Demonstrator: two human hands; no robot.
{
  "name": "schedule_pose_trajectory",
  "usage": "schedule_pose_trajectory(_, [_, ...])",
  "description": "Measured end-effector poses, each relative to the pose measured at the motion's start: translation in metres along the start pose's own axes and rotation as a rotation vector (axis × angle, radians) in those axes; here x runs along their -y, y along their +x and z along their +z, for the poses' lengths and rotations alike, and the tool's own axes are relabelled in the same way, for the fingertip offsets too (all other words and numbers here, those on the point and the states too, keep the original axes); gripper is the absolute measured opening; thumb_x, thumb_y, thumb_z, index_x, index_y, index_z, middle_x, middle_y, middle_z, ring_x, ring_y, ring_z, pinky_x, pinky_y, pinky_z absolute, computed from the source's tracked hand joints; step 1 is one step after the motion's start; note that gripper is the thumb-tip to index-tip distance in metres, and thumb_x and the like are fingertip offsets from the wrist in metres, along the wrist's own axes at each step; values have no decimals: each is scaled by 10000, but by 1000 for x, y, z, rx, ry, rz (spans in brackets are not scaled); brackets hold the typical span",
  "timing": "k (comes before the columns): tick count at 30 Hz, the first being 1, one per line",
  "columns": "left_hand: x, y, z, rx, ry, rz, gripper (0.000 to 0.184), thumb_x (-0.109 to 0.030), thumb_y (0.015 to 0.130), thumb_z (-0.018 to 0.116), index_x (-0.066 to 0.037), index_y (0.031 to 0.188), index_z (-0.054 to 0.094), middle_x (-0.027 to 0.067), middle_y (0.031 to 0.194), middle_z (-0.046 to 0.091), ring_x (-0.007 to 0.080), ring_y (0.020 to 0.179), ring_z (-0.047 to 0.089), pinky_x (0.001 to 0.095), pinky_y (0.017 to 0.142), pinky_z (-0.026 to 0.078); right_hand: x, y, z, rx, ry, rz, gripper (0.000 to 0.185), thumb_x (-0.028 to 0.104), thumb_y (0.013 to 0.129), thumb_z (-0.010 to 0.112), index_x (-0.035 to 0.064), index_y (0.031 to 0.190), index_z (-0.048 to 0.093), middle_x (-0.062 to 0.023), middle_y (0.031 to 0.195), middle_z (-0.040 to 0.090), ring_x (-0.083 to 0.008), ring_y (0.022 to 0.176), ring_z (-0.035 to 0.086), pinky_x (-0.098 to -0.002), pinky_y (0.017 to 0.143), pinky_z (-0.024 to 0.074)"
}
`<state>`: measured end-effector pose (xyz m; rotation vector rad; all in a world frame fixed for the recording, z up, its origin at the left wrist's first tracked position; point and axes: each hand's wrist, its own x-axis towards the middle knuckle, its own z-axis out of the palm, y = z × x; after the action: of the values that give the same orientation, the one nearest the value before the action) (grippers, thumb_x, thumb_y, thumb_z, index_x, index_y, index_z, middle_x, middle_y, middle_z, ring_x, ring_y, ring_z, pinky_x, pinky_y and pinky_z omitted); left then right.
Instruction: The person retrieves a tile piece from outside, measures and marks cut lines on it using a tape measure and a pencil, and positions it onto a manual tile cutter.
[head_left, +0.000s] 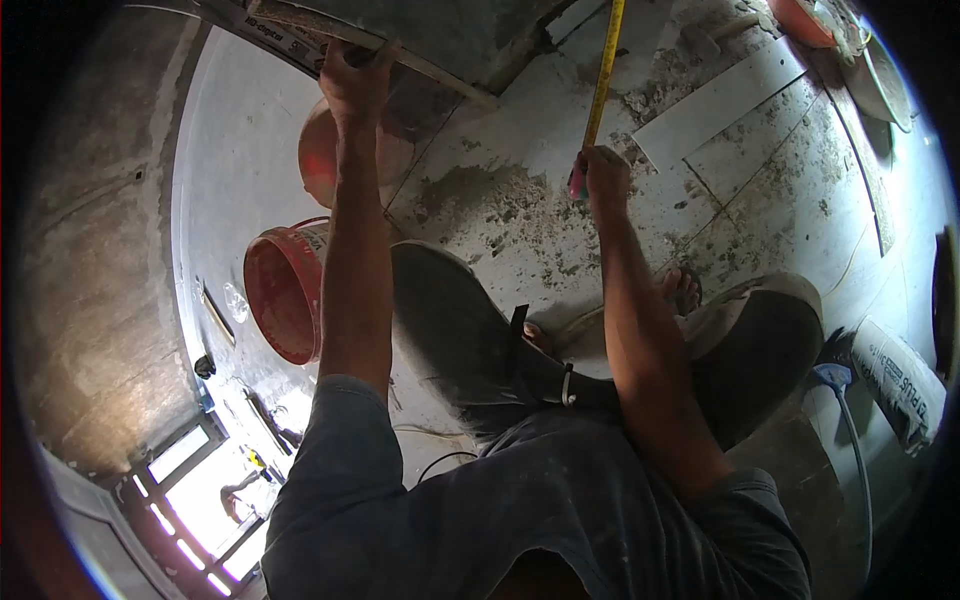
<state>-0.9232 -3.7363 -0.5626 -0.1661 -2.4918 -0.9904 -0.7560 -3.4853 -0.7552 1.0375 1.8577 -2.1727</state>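
My right hand (606, 182) is closed around a tape measure (578, 180), a small case with red on it. Its yellow blade (604, 75) is pulled out and runs up past the top edge of the view. At the upper left, my left hand (355, 85) grips the edge of a long narrow strip (440, 78) that looks like wood. Beside those fingers lies a printed carton (275, 35). Part of the fingers is hidden behind the strip.
Two reddish buckets, one tipped towards me (283, 295) and another (318, 150), stand by my left arm. Mortar crumbs (500, 210) cover the floor tiles. A loose pale tile plank (720, 100) lies at upper right. A printed bag (900, 385) and a cable (858, 470) are at right.
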Motion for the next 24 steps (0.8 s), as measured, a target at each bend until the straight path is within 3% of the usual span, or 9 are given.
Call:
schedule_pose_trajectory(8, [12, 1, 7, -34, -54, 2, 417, -154, 745, 811, -9, 1092, 630, 141, 955, 736, 210, 898, 717, 328, 834, 548, -75, -6, 38, 221, 280, 273, 224, 198, 928, 545, 39, 781, 601, -63, 664, 596, -172, 556, 600, -321, 488, 463])
schedule_pose_trajectory(9, [16, 3, 9, -17, -189, 14, 427, -137, 752, 802, 6, 1108, 615, 143, 969, 733, 216, 903, 716, 330, 835, 549, -74, -16, 44, 234, 339, 329, 209, 206, 926, 548, 44, 806, 604, -56, 679, 600, -168, 565, 600, -324, 501, 475])
schedule_pose_trajectory(14, [1, 2, 1, 37, -73, -38, 423, -124, 755, 795, 27, 1095, 594, 144, 985, 728, 229, 895, 718, 338, 831, 553, -122, -44, 87, 280, 289, 224, 151, 248, 897, 591, 108, 850, 618, -18, 759, 613, -147, 650, 608, -340, 585, 520])
schedule_pose_trajectory(19, [-4, -2, 4, -5, -57, -77, 393, -116, 765, 784, 13, 1085, 596, 149, 975, 727, 228, 897, 717, 337, 825, 552, -138, -65, 129, 328, 278, 374, 126, 270, 888, 602, 147, 876, 624, 2, 818, 612, -113, 723, 591, -328, 544, 491])
schedule_pose_trajectory(24, [-2, -2, 7, -10, -110, -35, 405, -120, 766, 785, 25, 1094, 596, 141, 966, 729, 213, 899, 713, 328, 822, 547, -139, -75, 140, 363, 326, 429, 151, 296, 870, 619, 147, 894, 621, 9, 778, 610, -109, 682, 590, -309, 499, 454])
